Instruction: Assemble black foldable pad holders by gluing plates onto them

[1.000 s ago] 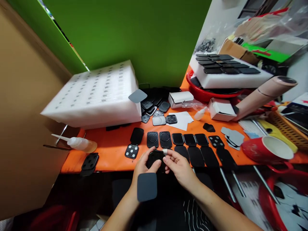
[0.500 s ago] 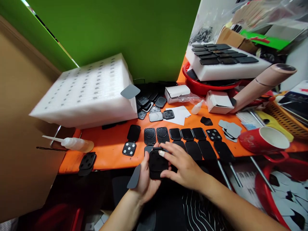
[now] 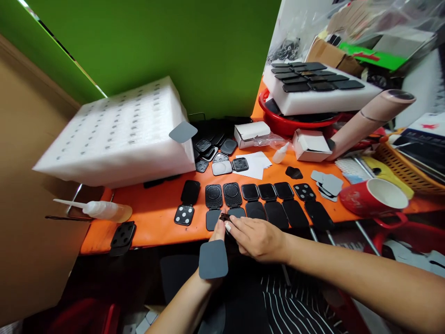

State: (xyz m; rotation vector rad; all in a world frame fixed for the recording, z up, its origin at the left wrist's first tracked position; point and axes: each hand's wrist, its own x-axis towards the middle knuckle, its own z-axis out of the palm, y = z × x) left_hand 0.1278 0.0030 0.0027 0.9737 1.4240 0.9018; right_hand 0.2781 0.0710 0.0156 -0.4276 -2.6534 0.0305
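Both hands meet just in front of the orange table edge around a black square hinged case (image 3: 225, 217), now mostly hidden, with only its hinge end showing. My left hand (image 3: 218, 232) is closed on it, thumb upward. A flat grey rounded-square piece (image 3: 213, 260) sits at that hand and covers part of it near the wrist; how it is held cannot be seen. My right hand (image 3: 257, 239) wraps the case from the other side, fingers together, a white covering on one fingertip. Several opened black cases (image 3: 267, 191) stand in a row just beyond.
A white foam block (image 3: 114, 134) stands at the left, near a glue bottle (image 3: 104, 210). Further right are a red mug (image 3: 368, 197), grey pieces (image 3: 328, 183), a small dropper bottle (image 3: 280, 153) and a tumbler (image 3: 371, 123). Black plates lie on another foam block (image 3: 299, 109).
My hands have turned the case from showing its flat face to nearly edge-on, and my right hand has closed around it. The grey piece has swung to face the camera.
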